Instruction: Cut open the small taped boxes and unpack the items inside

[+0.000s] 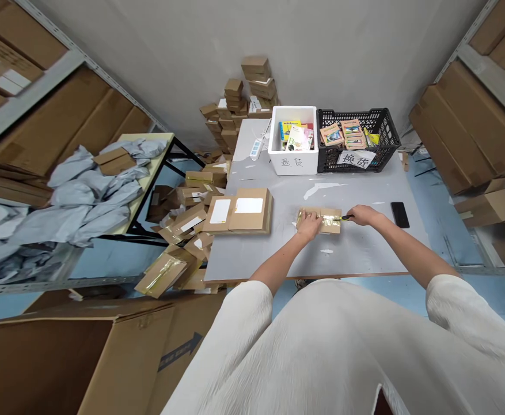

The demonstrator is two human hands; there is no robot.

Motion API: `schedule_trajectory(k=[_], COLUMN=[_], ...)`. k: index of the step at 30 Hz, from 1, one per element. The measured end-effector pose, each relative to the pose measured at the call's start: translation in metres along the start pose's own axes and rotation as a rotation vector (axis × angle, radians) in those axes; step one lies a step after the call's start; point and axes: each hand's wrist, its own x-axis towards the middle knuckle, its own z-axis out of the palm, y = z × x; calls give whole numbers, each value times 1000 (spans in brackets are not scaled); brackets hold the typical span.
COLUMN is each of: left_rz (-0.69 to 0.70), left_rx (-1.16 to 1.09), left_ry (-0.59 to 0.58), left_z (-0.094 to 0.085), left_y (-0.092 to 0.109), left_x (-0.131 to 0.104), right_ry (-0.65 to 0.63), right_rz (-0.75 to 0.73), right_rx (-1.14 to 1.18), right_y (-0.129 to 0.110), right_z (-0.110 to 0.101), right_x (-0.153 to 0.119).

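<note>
A small cardboard box (332,228) with shiny clear tape across its top lies flat on the grey table. On its left half rests my left hand (309,226), fingers spread and pressing down. My right hand (363,215) is closed around a yellow-and-black box cutter (346,217) at the box's right end. The cutter's tip meets the taped top; how deep the blade sits cannot be made out. Two larger cardboard boxes with white labels, a left one (216,225) and a right one (252,222), lie side by side to the left.
A black phone (400,214) lies right of my hand. Behind stand a white bin (293,163) of booklets and a black crate (379,158) of small packs. A power strip (256,148) lies beside the bin. Opened cartons (166,274) heap at left; grey mailer bags (73,199) cover a side table.
</note>
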Motion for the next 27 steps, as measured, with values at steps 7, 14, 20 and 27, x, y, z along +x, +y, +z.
schedule_trajectory(k=[7, 14, 20, 27], left_rz=[-15, -33, -52, -29], left_rx=[-21, -25, -38, -59], left_ry=[-6, -34, -58, -51], left_z=[1, -4, -11, -11], left_y=[-1, -1, -2, -6], left_x=[4, 6, 9, 8], right_ry=[-99, 6, -53, 102], right_rz=[23, 87, 56, 68], right_rx=[278, 906, 1275, 1271], right_y=[45, 43, 15, 26], right_z=[17, 82, 126, 134], right_x=[-14, -17, -20, -27])
